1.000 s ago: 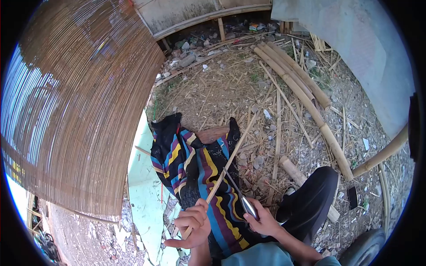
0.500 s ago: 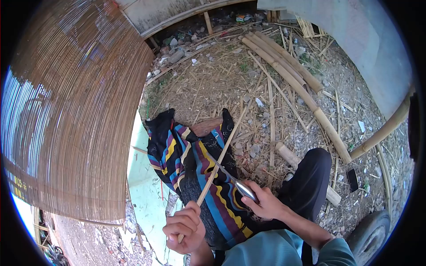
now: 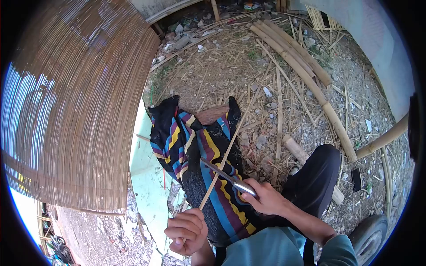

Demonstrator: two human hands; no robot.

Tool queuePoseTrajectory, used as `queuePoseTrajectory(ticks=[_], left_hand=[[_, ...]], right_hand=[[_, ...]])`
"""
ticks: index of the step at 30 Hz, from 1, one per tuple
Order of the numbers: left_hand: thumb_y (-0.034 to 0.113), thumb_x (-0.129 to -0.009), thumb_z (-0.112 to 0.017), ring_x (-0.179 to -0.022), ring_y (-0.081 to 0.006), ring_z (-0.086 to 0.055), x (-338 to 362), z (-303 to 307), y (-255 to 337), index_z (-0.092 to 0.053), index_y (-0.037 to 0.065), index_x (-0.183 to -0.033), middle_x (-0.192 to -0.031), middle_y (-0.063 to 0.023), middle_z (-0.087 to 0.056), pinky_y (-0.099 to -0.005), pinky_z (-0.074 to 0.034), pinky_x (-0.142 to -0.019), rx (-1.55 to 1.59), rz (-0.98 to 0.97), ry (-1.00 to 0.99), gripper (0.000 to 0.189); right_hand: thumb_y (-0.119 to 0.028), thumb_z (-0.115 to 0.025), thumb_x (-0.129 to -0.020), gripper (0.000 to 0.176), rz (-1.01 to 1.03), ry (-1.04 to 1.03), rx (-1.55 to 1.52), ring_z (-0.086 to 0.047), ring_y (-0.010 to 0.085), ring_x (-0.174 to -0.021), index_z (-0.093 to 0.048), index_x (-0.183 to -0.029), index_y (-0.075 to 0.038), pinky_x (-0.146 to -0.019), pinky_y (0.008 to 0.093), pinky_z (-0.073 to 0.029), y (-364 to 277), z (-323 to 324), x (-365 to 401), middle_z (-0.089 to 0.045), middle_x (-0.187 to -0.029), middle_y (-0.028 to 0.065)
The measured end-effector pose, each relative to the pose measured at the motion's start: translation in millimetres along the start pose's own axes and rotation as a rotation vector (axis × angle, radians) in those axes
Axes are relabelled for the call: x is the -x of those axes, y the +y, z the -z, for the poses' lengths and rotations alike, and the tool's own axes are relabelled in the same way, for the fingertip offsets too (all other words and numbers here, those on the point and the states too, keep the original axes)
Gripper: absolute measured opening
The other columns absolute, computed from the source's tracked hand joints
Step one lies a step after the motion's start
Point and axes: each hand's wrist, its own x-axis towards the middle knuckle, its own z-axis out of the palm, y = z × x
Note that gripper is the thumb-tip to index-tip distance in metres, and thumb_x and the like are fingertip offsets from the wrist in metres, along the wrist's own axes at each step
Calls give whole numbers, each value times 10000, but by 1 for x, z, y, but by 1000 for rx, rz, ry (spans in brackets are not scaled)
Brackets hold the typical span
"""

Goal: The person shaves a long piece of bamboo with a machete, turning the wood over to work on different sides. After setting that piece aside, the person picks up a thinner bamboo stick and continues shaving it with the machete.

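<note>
- A person sits on littered ground and looks down at their own two hands. A striped cloth [image 3: 195, 150] is draped over the lap.
- The left hand [image 3: 186, 230], at 6 o'clock in the view, is closed in a fist around the near end of a thin bamboo strip [image 3: 228, 148].
- The bamboo strip lies across the cloth. Its long axis runs from the fist toward 1 o'clock, and its far end rests on the ground [image 3: 213, 75] past the cloth's edge.
- The right hand [image 3: 264, 199], at about 5 o'clock, is wrapped tightly around the silver handle of a knife [image 3: 226, 176].
- The knife's blade points toward 10 o'clock and crosses the strip between the two hands.
- A second ago the blade stood steeper, with only its tip at the strip. Now it lies flatter and its tip reaches past the strip.
- The left fist sits lower in the view than a second ago.
- A woven bamboo mat [image 3: 75, 111] fills the left side, and bamboo poles [image 3: 301, 66] lie at 1 o'clock.
</note>
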Motion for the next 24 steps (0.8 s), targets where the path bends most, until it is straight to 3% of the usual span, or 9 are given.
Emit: queuePoseTrajectory(ticks=[5, 7, 11, 18, 22, 24], left_hand=[[205, -822, -413, -280, -156, -280, -2, 6, -2, -340, 35, -423, -350, -75, -340, -299, -259, -364, 47, -15, 46, 439], [199, -832, -382, -285, -104, -219, -7, 4, -2, -339, 77, -490, -349, -22, -292, -269, -234, -383, 32, -9, -25, 366], [192, -827, -385, -282, -102, -203, -12, 3, -3, -330, 79, -488, -349, -18, -284, -269, -230, -371, 18, -2, -11, 361], [155, -777, -427, -220, -83, -238, -14, 10, 3, -332, 89, -376, -304, -37, -348, -233, -251, -276, 72, 48, -95, 418], [162, -781, -419, -241, -90, -241, 2, 20, 9, -326, 89, -399, -312, -35, -341, -245, -265, -297, 19, 76, -25, 400], [173, -790, -402, -283, -107, -242, 3, 24, 6, -321, 93, -427, -334, -27, -320, -260, -271, -344, -22, 3, 90, 380]], right_hand=[[-287, -540, -904, 338, 43, -13, 6, -599, 354, -530, -482, -1076, -2, -516, 411, -472, 9, 2, -7, -566, -580, 195], [-292, -543, -903, 337, 42, -20, 16, -596, 361, -530, -487, -1067, -4, -516, 411, -472, 10, 3, -11, -563, -574, 196], [-328, -539, -900, 352, -9, -50, 54, -599, 382, -562, -502, -1060, -16, -545, 441, -477, 6, 7, -14, -567, -583, 207], [-361, -541, -892, 357, -128, 16, 163, -613, 406, -631, -555, -973, -13, -587, 455, -497, 40, 15, -31, -592, -632, 219], [-380, -545, -889, 377, -93, 42, 174, -610, 407, -628, -548, -926, -5, -577, 458, -492, 47, 12, -37, -595, -650, 222], [-390, -545, -890, 388, -104, 31, 169, -607, 410, -625, -549, -924, -4, -576, 462, -490, 35, 14, -40, -595, -648, 221]])
